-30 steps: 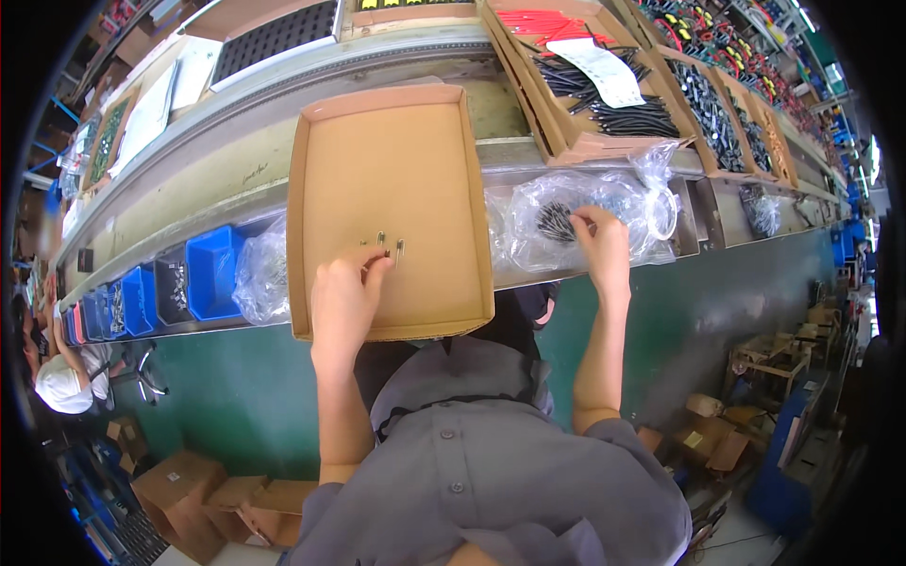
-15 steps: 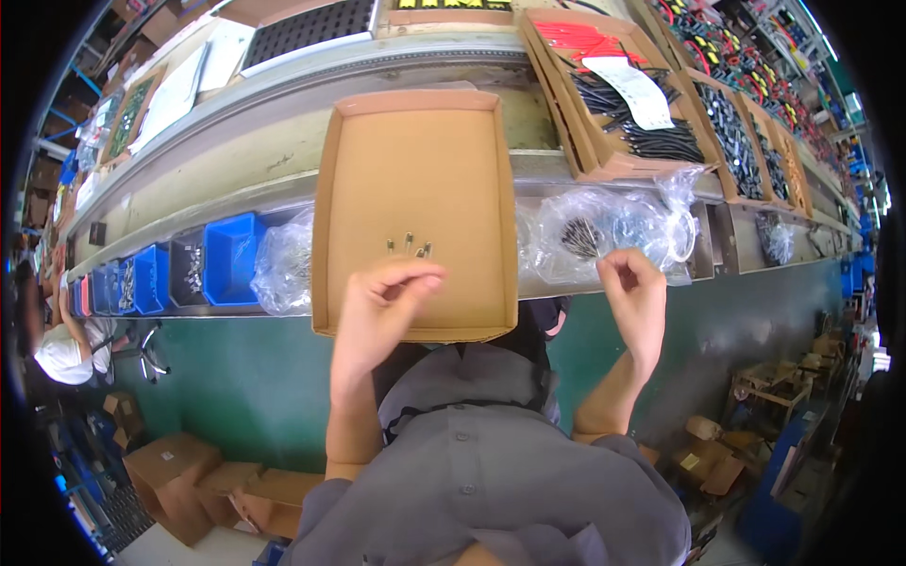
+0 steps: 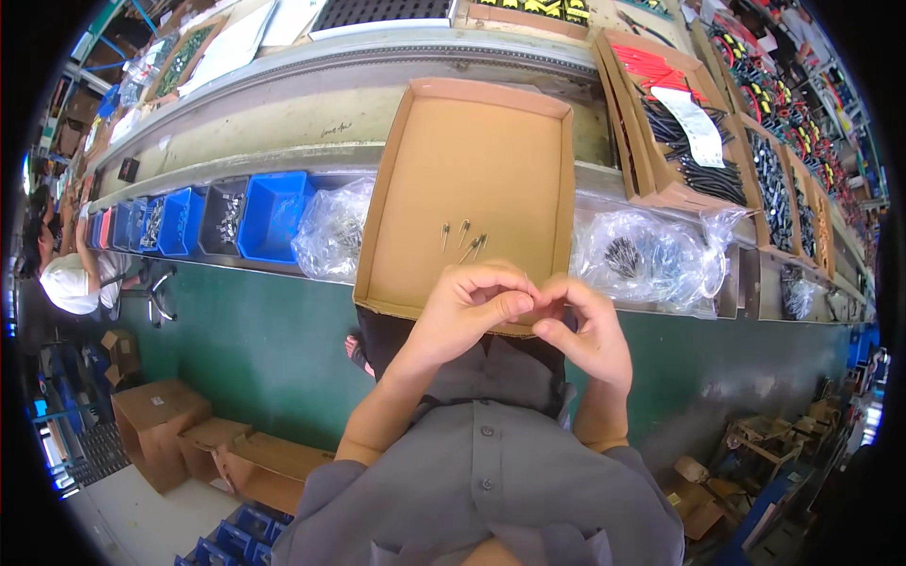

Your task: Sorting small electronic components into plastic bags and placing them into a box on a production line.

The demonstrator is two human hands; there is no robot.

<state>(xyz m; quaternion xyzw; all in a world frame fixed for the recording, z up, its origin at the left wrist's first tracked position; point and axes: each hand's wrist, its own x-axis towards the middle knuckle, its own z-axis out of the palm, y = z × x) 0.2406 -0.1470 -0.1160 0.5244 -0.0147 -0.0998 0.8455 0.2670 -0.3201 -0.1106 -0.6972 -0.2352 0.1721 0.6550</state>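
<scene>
My left hand point(image 3: 479, 309) and my right hand point(image 3: 593, 332) meet over the near right edge of a shallow cardboard tray point(image 3: 477, 141). Both have thumb and fingers pinched together, with the fingertips touching or nearly so. Whatever sits between them is too small or hidden to make out. Several small metal parts with thin wire-like legs point(image 3: 464, 232) lie in the tray just beyond my left hand. To the right of the tray, a clear plastic bag point(image 3: 675, 255) holds a dark cluster of similar thin-legged parts point(image 3: 622, 256).
Left of the tray are another clear bag point(image 3: 330, 229), a blue bin point(image 3: 276, 215) and more small bins. Cardboard boxes of red and black leads point(image 3: 694, 174) stand at the far right. A metal rail point(image 3: 377, 71) crosses behind. A person in white point(image 3: 74, 281) sits at far left.
My right hand has come left from beside the right-hand bag to meet my left hand. The view has shifted, so the tray now appears further right.
</scene>
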